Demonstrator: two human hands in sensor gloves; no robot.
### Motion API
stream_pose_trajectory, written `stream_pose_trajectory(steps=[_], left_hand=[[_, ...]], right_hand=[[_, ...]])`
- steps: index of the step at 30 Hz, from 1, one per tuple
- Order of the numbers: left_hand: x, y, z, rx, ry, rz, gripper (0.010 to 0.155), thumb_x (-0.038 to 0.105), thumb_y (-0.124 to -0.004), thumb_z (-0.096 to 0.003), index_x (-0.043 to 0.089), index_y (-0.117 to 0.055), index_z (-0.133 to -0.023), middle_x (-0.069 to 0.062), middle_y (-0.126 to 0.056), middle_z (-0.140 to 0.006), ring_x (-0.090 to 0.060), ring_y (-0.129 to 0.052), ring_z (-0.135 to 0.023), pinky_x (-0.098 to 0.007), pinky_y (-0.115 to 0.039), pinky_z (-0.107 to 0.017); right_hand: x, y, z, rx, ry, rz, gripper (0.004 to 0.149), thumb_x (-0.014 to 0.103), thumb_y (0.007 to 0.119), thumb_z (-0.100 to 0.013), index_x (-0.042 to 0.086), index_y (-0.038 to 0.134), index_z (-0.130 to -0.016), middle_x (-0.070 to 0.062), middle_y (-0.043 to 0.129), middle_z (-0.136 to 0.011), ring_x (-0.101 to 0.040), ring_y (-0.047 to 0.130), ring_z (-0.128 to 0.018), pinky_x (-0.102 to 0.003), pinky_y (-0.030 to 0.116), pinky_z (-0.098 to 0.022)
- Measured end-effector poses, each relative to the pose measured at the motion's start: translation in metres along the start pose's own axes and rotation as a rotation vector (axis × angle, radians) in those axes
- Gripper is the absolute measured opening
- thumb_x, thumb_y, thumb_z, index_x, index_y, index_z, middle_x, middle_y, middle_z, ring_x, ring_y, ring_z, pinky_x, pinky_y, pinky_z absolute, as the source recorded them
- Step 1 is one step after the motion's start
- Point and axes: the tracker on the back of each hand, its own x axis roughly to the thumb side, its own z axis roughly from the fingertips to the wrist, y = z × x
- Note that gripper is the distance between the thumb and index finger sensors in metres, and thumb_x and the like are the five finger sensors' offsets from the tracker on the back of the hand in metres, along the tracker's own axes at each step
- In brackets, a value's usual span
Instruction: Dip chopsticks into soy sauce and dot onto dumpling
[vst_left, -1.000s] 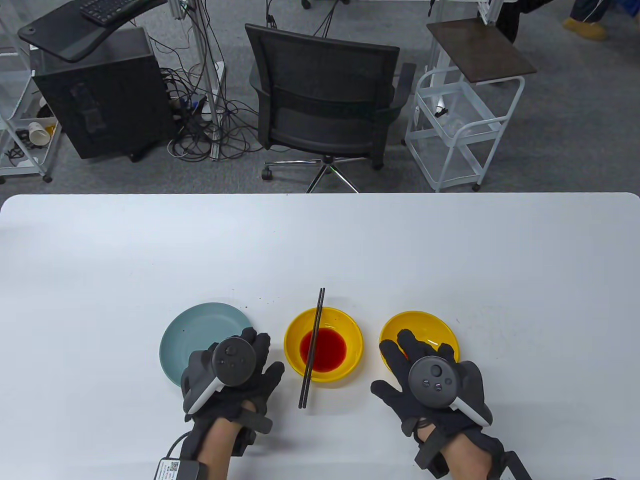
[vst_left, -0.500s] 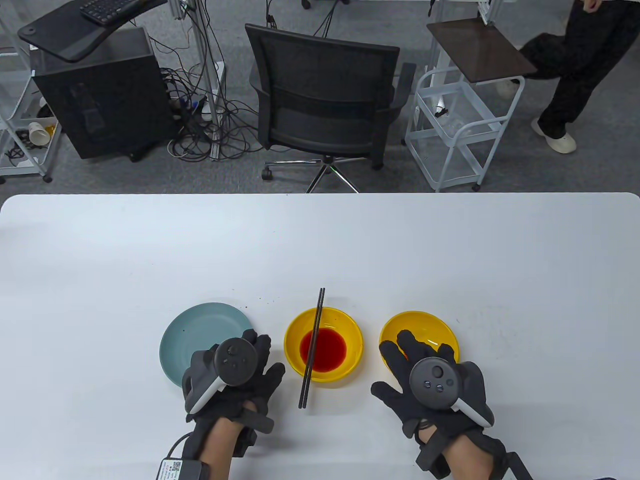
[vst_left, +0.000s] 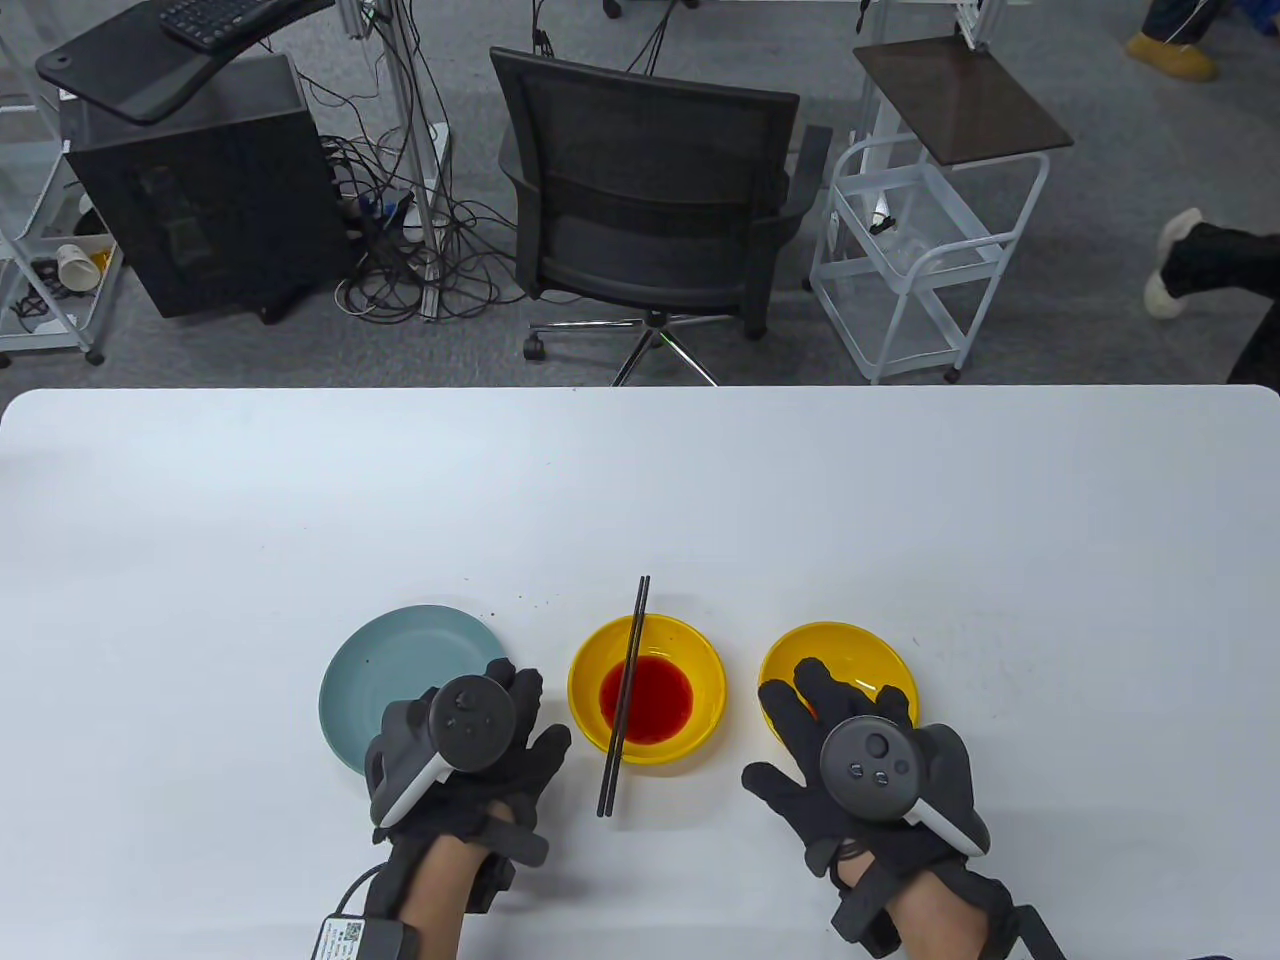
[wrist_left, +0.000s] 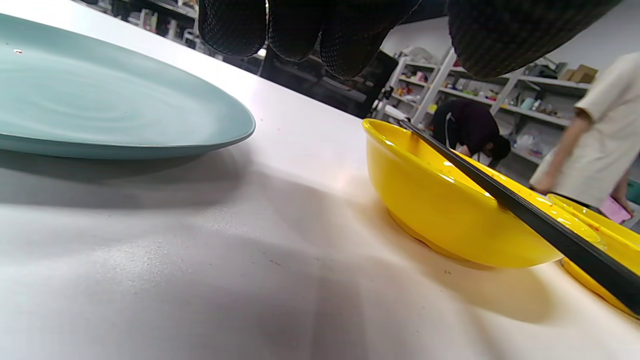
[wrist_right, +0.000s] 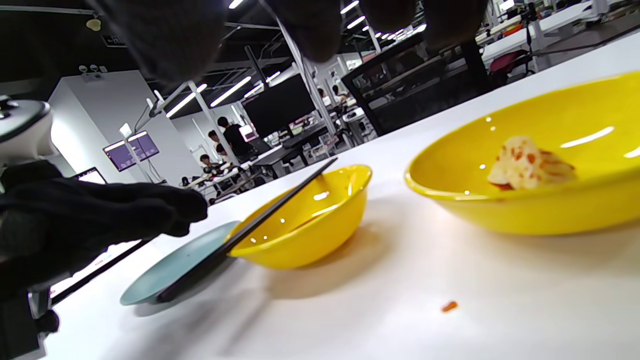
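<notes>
A pair of black chopsticks (vst_left: 624, 690) lies across the middle yellow bowl (vst_left: 700, 655) of red sauce (vst_left: 655, 692), its near ends on the table. They also show in the left wrist view (wrist_left: 525, 210) and the right wrist view (wrist_right: 250, 227). A second yellow bowl (vst_left: 860, 650) on the right holds a pale dumpling (wrist_right: 527, 162) spotted with red. My left hand (vst_left: 470, 750) lies flat and open, over the near edge of the teal plate (vst_left: 390, 665). My right hand (vst_left: 850, 750) lies flat and open, its fingers over the right bowl's near rim. Neither hand holds anything.
The white table (vst_left: 640, 480) stretches far behind the dishes. A small orange crumb (wrist_right: 449, 306) lies on the table near the right bowl. An office chair (vst_left: 650, 200) and a white cart (vst_left: 920, 250) stand beyond the far edge.
Both hands have barely shifted. The chopsticks and bowls have not moved. A person in the background has walked off to the right.
</notes>
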Motion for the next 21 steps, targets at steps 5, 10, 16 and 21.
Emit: stream_pose_trajectory(steps=[5, 10, 16, 21], left_hand=[[0.005, -0.002, 0.001, -0.001, -0.001, -0.021, 0.075, 0.061, -0.074, -0.0470, 0.018, -0.064, -0.108, -0.009, -0.055, -0.116, -0.046, -0.063, -0.103, -0.071, -0.041, -0.073], [0.012, -0.001, 0.004, 0.051, 0.000, -0.048, 0.074, 0.061, -0.075, -0.0462, 0.016, -0.070, -0.105, -0.010, -0.063, -0.112, -0.046, -0.069, -0.100, -0.070, -0.045, -0.072], [0.026, -0.002, 0.009, 0.087, 0.010, -0.090, 0.074, 0.063, -0.077, -0.0447, 0.015, -0.076, -0.100, -0.011, -0.071, -0.106, -0.045, -0.076, -0.094, -0.069, -0.050, -0.071], [0.037, -0.006, 0.012, 0.078, 0.064, -0.136, 0.077, 0.068, -0.077, -0.0427, 0.011, -0.083, -0.094, -0.013, -0.081, -0.096, -0.044, -0.085, -0.085, -0.068, -0.056, -0.068]], right_hand=[[0.000, -0.001, 0.001, -0.004, 0.001, 0.000, 0.078, 0.058, 0.069, -0.043, 0.017, 0.048, -0.106, -0.023, 0.033, -0.114, -0.056, 0.048, -0.098, -0.081, 0.022, -0.066], [0.000, -0.001, 0.001, -0.002, 0.002, 0.002, 0.078, 0.058, 0.069, -0.043, 0.017, 0.048, -0.106, -0.023, 0.033, -0.114, -0.056, 0.048, -0.098, -0.081, 0.022, -0.066], [0.000, -0.002, 0.001, -0.009, -0.001, 0.002, 0.078, 0.058, 0.069, -0.043, 0.017, 0.048, -0.106, -0.023, 0.033, -0.114, -0.056, 0.048, -0.098, -0.081, 0.022, -0.066], [0.000, -0.003, 0.001, -0.006, 0.002, 0.001, 0.078, 0.058, 0.069, -0.043, 0.016, 0.048, -0.106, -0.023, 0.033, -0.114, -0.056, 0.048, -0.099, -0.081, 0.022, -0.066]])
